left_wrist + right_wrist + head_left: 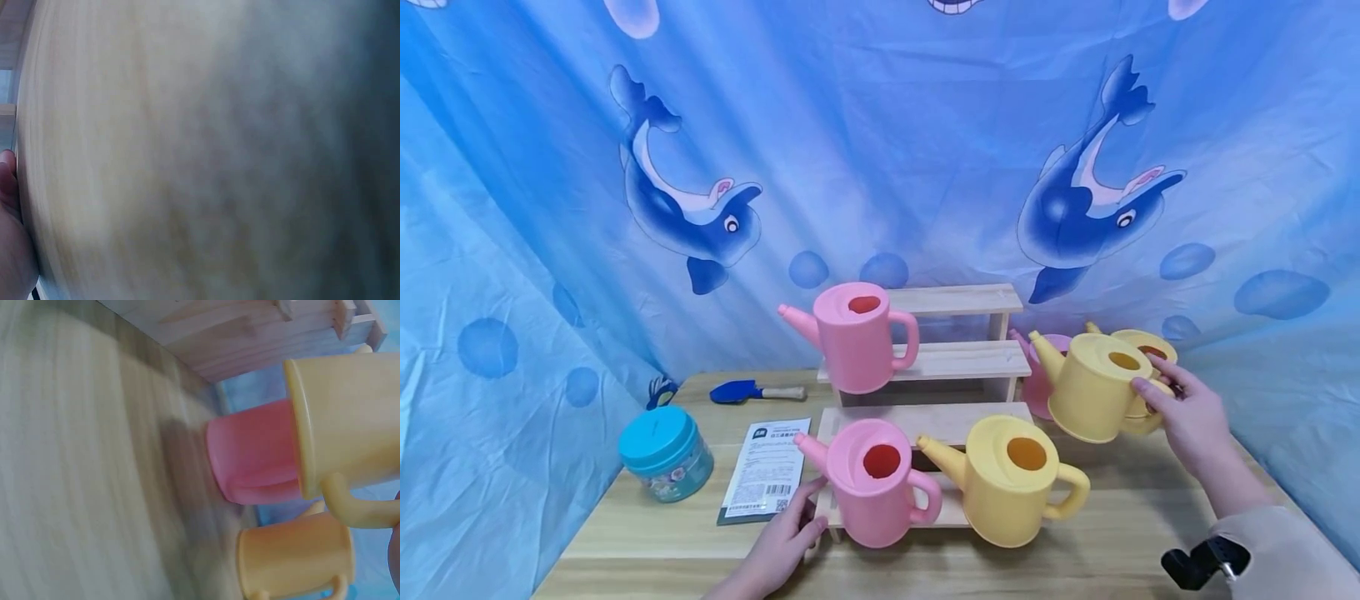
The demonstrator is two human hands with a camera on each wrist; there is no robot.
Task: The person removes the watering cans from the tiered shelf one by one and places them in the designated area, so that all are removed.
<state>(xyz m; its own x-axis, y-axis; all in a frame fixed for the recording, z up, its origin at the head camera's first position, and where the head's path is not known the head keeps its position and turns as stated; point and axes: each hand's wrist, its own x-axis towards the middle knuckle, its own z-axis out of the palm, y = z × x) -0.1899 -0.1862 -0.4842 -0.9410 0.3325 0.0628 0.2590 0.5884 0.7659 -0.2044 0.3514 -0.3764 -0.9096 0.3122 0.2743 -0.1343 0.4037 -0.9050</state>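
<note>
In the head view my right hand [1195, 421] grips the handle of a yellow watering can [1078, 404]. That can hangs over the wooden table in the right wrist view, spout to the left. Behind it stand a second yellow watering can [297, 556] and a pink watering can [253, 453]. My left hand [782, 533] holds the lower left end of a stepped wooden stand [955, 421], thumb at the front. Close beside those fingers, a pink watering can [868, 492] sits on the lowest step, with a yellow watering can [1003, 492] to its right.
Another pink watering can [853, 350] stands higher on the stand, at the left. Left of the stand lie a blue trowel [737, 391] and a printed packet [767, 467]. A turquoise lidded jar [670, 454] is near the table's left edge. A blue dolphin curtain [887, 150] hangs behind.
</note>
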